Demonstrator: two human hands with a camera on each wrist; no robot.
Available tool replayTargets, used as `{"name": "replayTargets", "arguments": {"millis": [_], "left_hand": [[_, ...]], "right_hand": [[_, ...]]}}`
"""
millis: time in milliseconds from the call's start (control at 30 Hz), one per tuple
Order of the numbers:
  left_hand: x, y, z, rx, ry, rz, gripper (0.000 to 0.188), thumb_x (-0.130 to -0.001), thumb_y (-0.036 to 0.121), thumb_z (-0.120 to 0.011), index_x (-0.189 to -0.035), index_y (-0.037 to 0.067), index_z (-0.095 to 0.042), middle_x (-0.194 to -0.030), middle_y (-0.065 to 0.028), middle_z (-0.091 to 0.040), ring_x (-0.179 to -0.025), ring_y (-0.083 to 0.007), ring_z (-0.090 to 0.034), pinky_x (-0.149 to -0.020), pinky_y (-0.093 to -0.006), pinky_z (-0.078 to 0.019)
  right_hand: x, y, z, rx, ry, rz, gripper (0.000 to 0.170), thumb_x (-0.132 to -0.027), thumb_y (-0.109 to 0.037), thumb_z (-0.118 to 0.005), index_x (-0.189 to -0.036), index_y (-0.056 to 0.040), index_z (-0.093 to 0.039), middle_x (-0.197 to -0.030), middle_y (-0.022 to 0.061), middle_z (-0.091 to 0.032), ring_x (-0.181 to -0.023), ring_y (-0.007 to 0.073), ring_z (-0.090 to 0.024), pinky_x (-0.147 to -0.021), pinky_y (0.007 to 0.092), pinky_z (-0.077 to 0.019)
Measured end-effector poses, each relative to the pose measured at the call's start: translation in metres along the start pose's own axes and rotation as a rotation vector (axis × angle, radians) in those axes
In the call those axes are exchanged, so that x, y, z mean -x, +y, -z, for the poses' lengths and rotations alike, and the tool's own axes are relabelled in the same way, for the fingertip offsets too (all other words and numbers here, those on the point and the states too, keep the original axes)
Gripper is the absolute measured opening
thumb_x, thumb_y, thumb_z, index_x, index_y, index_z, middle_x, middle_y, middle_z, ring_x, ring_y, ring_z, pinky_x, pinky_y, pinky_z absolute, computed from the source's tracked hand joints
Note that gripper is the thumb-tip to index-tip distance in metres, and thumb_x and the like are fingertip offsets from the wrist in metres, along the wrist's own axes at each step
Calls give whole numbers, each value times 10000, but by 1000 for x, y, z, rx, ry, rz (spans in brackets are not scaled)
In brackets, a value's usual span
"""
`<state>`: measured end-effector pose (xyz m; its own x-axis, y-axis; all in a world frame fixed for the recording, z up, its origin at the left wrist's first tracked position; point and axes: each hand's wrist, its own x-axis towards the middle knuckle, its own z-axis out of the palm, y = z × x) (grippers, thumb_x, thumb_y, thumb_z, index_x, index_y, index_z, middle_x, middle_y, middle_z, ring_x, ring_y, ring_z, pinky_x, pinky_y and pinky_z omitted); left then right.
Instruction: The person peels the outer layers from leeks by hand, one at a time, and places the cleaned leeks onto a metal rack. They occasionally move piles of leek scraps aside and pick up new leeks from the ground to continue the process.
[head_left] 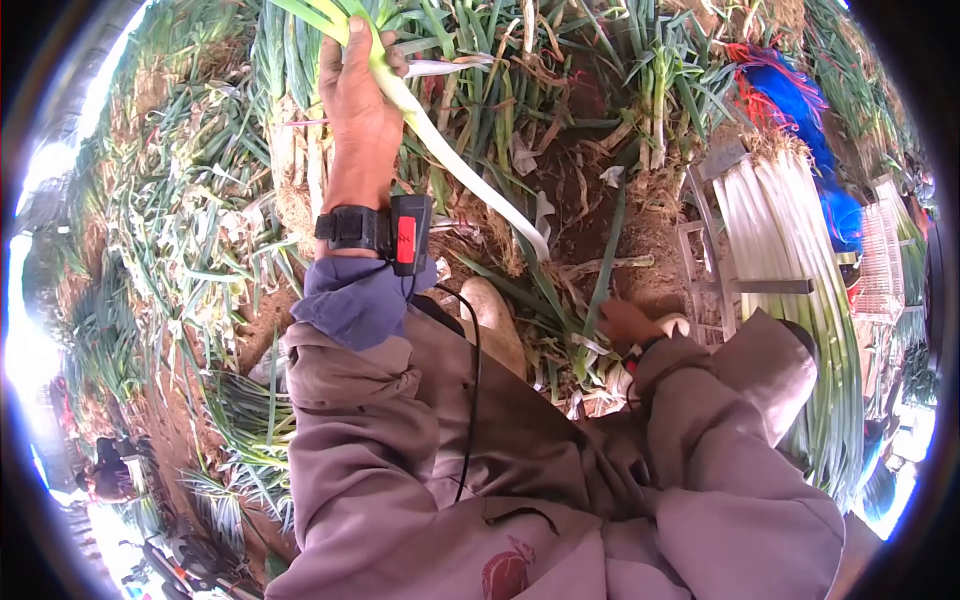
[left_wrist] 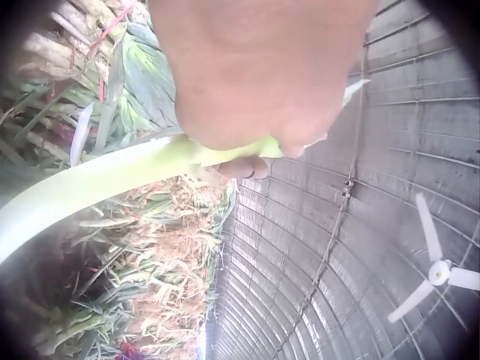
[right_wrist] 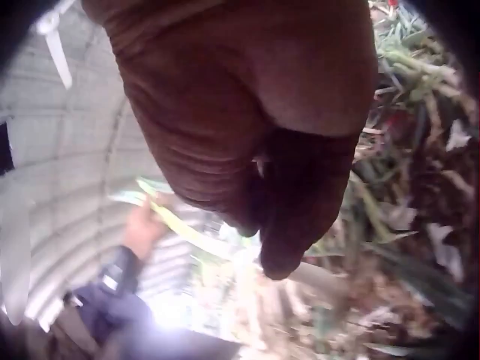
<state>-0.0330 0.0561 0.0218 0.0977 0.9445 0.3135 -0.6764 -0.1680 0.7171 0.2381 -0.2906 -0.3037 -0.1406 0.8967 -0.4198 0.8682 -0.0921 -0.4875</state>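
Observation:
My left hand (head_left: 362, 105) grips a long green onion (head_left: 450, 160) around its green part, the thumb lying along the stalk. Its white stem slants down and to the right, the root end over the littered ground. In the left wrist view the fingers wrap the green onion (left_wrist: 97, 180) near its leaves. My right hand (head_left: 628, 325) is low, in front of my lap, beside a long green leaf (head_left: 610, 250). The right wrist view has the right hand (right_wrist: 247, 135) with loosely bent fingers and thumb, nothing visible between them; the held stalk passes behind.
Trimmed green onions (head_left: 800, 230) lie bundled on a low rack (head_left: 705, 260) at my right. Blue and red string (head_left: 785, 90) lies beyond them. Untrimmed green onions (head_left: 480, 60) are heaped ahead, and leaf scraps (head_left: 210, 200) spread at left. A ceiling fan (left_wrist: 439, 273) hangs overhead.

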Motion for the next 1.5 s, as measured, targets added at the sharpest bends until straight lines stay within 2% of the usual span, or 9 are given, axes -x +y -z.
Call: {"name": "replayTargets", "arguments": {"millis": [100, 233, 500, 733, 900, 1000, 1133, 1267, 1500], "left_hand": [[-1, 2, 6, 11, 24, 12, 258, -932, 225, -737, -1116, 100, -607, -899, -105, -659, -681, -186, -590, -624, -317, -515], [4, -8, -12, 22, 57, 102, 245, -946, 207, -715, -1139, 106, -603, -924, -110, -669, -672, -182, -605, -590, -310, -518], [32, -22, -33, 65, -40, 265, 238, -960, 150, -683, -1158, 66, -580, -984, -132, -655, -748, -208, -599, -682, -344, -525], [18, -10, -14, 27, -6, 190, 230, -958, 136, -684, -1167, 73, -609, -981, -120, -667, -754, -186, -605, -694, -319, -530], [-6, 3, 11, -50, 23, 50, 230, -935, 120, -712, -1150, 85, -638, -945, -106, -700, -722, -166, -624, -653, -296, -525], [-9, 7, 12, -51, 18, -18, 234, -929, 112, -713, -1149, 82, -636, -912, -87, -699, -673, -162, -622, -607, -302, -522], [-6, -1, 1, -39, 101, 55, 268, -941, 117, -689, -1193, 104, -596, -968, -79, -678, -712, -174, -604, -656, -313, -521], [17, -15, -19, -25, 120, 198, 248, -961, 101, -655, -1190, 110, -558, -1061, -119, -632, -844, -226, -592, -759, -375, -515], [31, -27, -26, 53, 124, 214, 291, -950, 89, -665, -1211, 125, -543, -957, -75, -641, -751, -189, -612, -662, -364, -527]], "right_hand": [[-2, -35, 38, -131, -122, -233, 394, -933, -386, -596, -1128, -50, -659, -1058, 233, -678, -1018, 431, -639, -878, 510, -506], [-26, -128, 143, -236, 685, 129, 316, -919, -207, -666, -1202, -65, -661, -1051, 189, -673, -920, 406, -667, -784, 452, -537], [-65, -251, 257, -251, 958, 572, 272, -904, -175, -699, -1153, -77, -654, -1072, 146, -640, -882, 364, -671, -760, 437, -547], [-40, -224, 211, -287, 638, 593, 94, -906, -82, -650, -988, -44, -624, -869, 140, -623, -792, 345, -657, -717, 417, -542], [-3, -109, 61, 134, -122, 157, 197, -915, -213, -616, -1019, -49, -648, -892, 160, -671, -814, 384, -673, -727, 512, -532], [11, -39, -1, 186, -309, 149, 190, -913, -204, -595, -983, -37, -653, -907, 184, -670, -819, 416, -665, -743, 526, -523], [-15, -140, 115, -194, 347, 249, 268, -930, -227, -652, -1093, -14, -669, -1003, 190, -690, -907, 386, -676, -803, 450, -537], [-46, -222, 206, -443, 891, 390, 173, -935, -205, -645, -959, -33, -647, -922, 186, -661, -814, 401, -657, -719, 479, -521], [-78, -253, 228, -122, 986, 322, 156, -888, -134, -671, -1001, -30, -694, -866, 165, -659, -794, 412, -647, -713, 474, -531]]}}
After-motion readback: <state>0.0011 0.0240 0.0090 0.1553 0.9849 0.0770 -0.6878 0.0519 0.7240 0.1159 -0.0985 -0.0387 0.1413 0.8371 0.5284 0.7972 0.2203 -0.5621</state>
